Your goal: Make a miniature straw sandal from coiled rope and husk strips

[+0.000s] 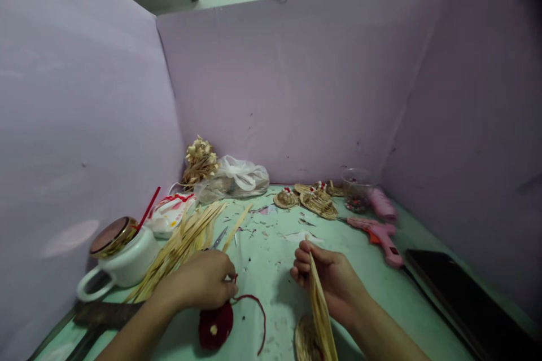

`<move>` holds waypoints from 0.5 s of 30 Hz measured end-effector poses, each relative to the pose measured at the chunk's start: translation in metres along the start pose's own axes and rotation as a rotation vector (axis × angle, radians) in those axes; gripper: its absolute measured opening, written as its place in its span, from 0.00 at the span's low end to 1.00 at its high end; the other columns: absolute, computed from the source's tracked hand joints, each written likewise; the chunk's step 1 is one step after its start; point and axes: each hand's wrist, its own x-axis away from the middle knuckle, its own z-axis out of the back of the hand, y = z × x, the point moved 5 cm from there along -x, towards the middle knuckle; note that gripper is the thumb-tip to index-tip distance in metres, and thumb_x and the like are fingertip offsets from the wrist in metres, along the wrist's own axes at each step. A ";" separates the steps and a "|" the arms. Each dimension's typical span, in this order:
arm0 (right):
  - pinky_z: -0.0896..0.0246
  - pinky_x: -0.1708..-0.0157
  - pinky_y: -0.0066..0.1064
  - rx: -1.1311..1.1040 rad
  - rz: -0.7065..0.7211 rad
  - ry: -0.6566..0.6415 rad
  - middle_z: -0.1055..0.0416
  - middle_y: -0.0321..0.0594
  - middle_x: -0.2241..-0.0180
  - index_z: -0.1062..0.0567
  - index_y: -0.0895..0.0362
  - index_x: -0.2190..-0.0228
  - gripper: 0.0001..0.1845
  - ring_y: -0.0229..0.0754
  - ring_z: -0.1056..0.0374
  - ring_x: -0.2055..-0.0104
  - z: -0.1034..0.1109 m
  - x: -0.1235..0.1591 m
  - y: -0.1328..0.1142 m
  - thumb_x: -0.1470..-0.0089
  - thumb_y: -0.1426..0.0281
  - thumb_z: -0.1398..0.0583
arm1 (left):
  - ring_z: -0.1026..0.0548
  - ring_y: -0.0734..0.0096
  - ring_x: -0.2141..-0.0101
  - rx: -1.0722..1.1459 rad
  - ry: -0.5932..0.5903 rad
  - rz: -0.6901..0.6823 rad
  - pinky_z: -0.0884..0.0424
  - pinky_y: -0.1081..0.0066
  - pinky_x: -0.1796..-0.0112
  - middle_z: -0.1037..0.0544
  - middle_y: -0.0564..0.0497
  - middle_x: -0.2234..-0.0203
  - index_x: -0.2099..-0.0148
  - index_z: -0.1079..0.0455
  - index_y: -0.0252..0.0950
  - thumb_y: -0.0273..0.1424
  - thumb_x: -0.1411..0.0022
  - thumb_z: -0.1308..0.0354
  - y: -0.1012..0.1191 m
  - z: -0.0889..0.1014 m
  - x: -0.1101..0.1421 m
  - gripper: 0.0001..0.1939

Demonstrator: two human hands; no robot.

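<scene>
Dark red yarn [216,327] lies wound in a small ball with a pale spot at its middle. My left hand [207,279] is just above it, fingers closed in a pinch, with a bit of the red strand showing at the fingertips. A loose tail of the strand curls to the right on the table. In my right hand [328,276], closed, is a bundle of flat dry straw strips [320,310], pinched near the tip and hanging towards me. Below that hand, a round woven straw piece [304,338] is partly hidden by the strips.
Straw strips [186,248] and partly hidden scissors [219,237] lie left, beside a white mug [127,259] and a hammer-like tool [101,316]. Woven straw pieces [318,203], a clear cup [356,186], a pink glue gun [381,234] and a dark flat device [461,293] are right.
</scene>
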 end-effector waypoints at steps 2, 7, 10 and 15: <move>0.39 0.76 0.26 0.003 -0.002 0.026 0.42 0.31 0.84 0.36 0.59 0.81 0.08 0.30 0.44 0.83 0.002 0.001 -0.001 0.54 0.75 0.42 | 0.27 0.63 0.68 0.058 0.084 0.047 0.37 0.68 0.69 0.22 0.48 0.71 0.65 0.26 0.41 0.35 0.48 0.52 0.003 0.003 -0.004 0.14; 0.53 0.88 0.16 0.018 -0.023 0.046 0.44 0.30 0.84 0.36 0.59 0.78 0.06 0.27 0.50 0.86 0.005 0.004 -0.016 0.52 0.76 0.45 | 0.30 0.69 0.66 0.188 0.138 -0.186 0.37 0.71 0.64 0.25 0.50 0.68 0.66 0.27 0.40 0.25 0.51 0.50 0.043 -0.004 -0.002 0.12; 0.59 0.90 0.15 0.061 -0.023 0.042 0.46 0.29 0.85 0.36 0.59 0.78 0.06 0.26 0.51 0.87 0.003 0.005 -0.017 0.52 0.77 0.46 | 0.32 0.69 0.69 0.105 0.023 -0.444 0.38 0.68 0.62 0.29 0.50 0.72 0.72 0.29 0.38 0.22 0.55 0.47 0.072 -0.020 0.008 0.09; 0.61 0.90 0.16 0.144 -0.038 0.070 0.45 0.29 0.85 0.37 0.59 0.78 0.04 0.26 0.52 0.87 0.002 0.006 -0.009 0.55 0.76 0.45 | 0.34 0.66 0.69 -0.022 0.073 -0.439 0.38 0.64 0.63 0.31 0.48 0.71 0.73 0.33 0.36 0.21 0.56 0.47 0.074 -0.034 0.006 0.07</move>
